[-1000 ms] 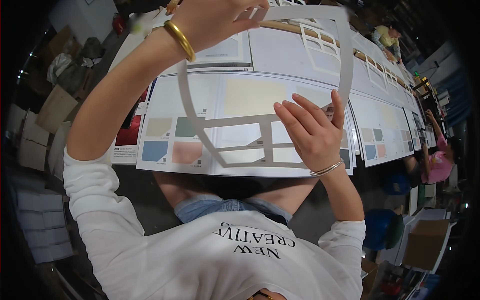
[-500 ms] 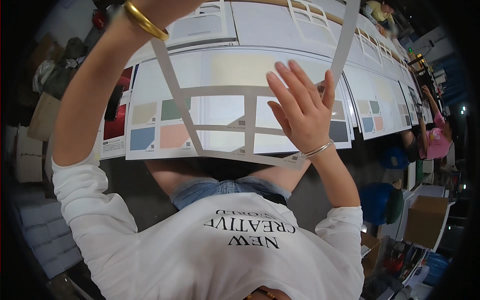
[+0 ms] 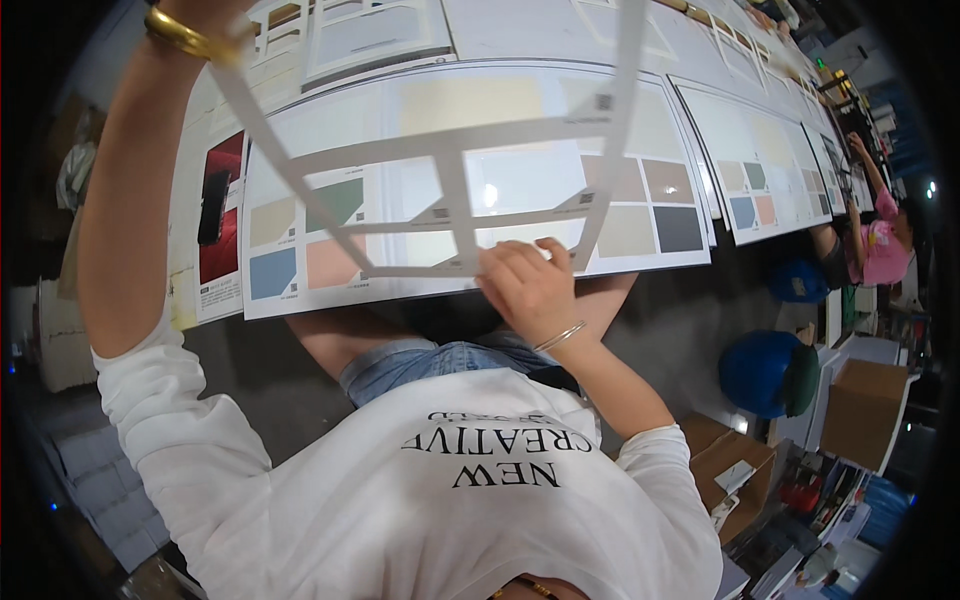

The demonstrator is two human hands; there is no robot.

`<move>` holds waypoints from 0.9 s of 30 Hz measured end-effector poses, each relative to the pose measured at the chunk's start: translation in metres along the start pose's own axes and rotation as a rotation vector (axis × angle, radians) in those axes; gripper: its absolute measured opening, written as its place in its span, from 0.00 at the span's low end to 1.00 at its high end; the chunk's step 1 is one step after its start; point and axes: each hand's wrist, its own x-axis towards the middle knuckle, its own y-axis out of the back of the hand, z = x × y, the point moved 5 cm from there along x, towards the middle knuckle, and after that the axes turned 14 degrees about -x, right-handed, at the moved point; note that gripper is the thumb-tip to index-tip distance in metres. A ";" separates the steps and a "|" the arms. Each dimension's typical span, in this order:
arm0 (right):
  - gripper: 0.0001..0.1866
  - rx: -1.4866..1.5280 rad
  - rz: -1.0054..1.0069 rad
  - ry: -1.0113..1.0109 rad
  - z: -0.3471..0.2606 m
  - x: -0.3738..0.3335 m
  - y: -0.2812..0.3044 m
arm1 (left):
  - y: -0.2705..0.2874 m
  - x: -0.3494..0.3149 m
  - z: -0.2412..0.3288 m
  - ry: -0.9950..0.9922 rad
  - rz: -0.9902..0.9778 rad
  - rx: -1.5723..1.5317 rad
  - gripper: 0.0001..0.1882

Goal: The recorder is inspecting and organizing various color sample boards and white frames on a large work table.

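A pale cut-out sheet (image 3: 455, 190) with several window openings is held tilted above an opened colour-swatch board (image 3: 290, 185). My left hand (image 3: 212, 14) is up at the sheet's far left corner, blurred and partly cut off by the picture's upper edge; its fingers are hidden. At the sheet's near edge, my right hand (image 3: 530, 290) has its fingers bent and closed on the rim. Beneath the openings the board shows beige, green, blue, salmon, brown and dark grey swatches, with a glossy glare in the middle.
Left of the board lies a red printed card (image 3: 222, 250) with a black object (image 3: 212, 207) on it. Another swatch board (image 3: 735, 150) lies to the right, beyond which a person in pink (image 3: 880, 240) works. More cut-out sheets (image 3: 620, 25) lie at the back. Blue stools (image 3: 755, 372) stand at right.
My right hand has gone from spread fingers over the sheet to bent fingers at its near edge. The sheet and my left hand have shifted left; more right-side swatches show.
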 end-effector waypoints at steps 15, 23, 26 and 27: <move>0.14 0.010 -0.027 -0.081 0.002 -0.045 -0.014 | -0.180 -0.090 -0.133 0.183 -0.353 -0.271 0.18; 0.18 0.075 -0.005 -0.162 0.023 -0.055 -0.021 | -0.242 -0.100 -0.142 0.262 -0.378 -0.181 0.17; 0.16 0.078 0.034 -0.186 0.028 -0.059 -0.027 | -0.255 -0.103 -0.139 0.255 -0.353 -0.105 0.17; 0.16 0.081 0.032 -0.199 0.030 -0.060 -0.029 | -0.258 -0.103 -0.139 0.243 -0.341 -0.116 0.18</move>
